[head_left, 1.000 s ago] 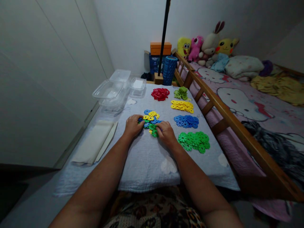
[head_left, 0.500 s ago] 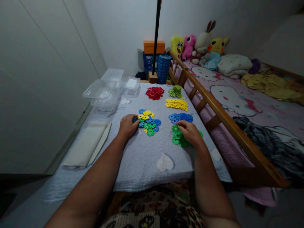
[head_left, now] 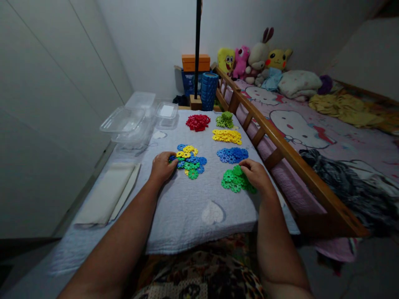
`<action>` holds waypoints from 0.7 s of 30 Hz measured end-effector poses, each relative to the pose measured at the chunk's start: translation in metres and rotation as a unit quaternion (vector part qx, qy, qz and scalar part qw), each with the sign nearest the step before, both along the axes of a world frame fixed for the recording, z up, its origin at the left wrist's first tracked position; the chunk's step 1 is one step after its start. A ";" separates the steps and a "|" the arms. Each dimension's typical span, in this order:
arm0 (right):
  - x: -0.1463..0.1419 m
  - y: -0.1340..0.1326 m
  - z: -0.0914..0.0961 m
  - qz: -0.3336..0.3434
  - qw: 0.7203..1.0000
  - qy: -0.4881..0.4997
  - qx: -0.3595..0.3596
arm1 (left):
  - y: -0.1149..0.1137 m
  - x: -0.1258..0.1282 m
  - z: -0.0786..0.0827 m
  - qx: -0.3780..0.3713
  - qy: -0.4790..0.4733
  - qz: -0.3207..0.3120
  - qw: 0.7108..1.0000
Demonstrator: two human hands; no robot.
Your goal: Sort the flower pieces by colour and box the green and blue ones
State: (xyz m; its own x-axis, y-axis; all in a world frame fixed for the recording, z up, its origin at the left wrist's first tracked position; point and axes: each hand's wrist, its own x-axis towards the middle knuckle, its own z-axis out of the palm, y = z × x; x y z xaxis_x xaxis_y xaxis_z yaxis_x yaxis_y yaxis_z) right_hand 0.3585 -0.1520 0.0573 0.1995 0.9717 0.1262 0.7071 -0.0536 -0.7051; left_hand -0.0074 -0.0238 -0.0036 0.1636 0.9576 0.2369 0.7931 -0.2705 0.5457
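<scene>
Right fingers [head_left: 245, 162] pinch one green disc [head_left: 237, 170] at its pile [head_left: 234, 182]; beyond them, four more (blue [head_left: 232, 155], yellow [head_left: 227, 136], lime [head_left: 225, 119], red [head_left: 198, 122]!); left fingers [head_left: 168, 155] touch one mixed cluster [head_left: 188, 160], grip unclear.

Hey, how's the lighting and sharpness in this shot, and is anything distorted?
Head view: dim overall, darkest in the lower corners; head view: wide-angle stretching seems to enlarge the near end of the wooden bed rail; head view: pale reflections on the clear plastic containers; head view: green flower-shaped discs are distinguishable, but red pieces blend together.
</scene>
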 end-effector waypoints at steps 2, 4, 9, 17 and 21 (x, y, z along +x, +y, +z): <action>-0.002 0.000 0.001 0.005 1.000 0.002 -0.005 | 0.000 0.000 0.000 0.001 -0.002 -0.001 1.000; -0.004 -0.001 0.004 0.013 1.000 0.005 -0.013 | 0.000 0.000 0.001 0.001 -0.004 -0.001 1.000; -0.012 -0.002 0.008 0.046 0.998 0.014 -0.030 | 0.000 0.000 0.001 -0.001 -0.003 -0.002 1.000; -0.036 0.006 -0.001 0.120 0.992 -0.011 -0.048 | -0.001 0.001 0.001 0.000 -0.003 0.002 1.000; -0.039 0.010 -0.008 0.132 0.986 -0.093 -0.040 | -0.002 0.001 0.001 -0.004 -0.005 0.001 1.000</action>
State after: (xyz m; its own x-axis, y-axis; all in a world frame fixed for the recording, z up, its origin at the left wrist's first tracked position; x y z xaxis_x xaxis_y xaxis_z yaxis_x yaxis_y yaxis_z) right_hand 0.3195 -0.1419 0.0495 -0.0821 0.9950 0.0573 0.8203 0.1001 -0.5631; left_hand -0.0068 -0.0255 -0.0022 0.1601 0.9595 0.2317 0.7881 -0.2656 0.5553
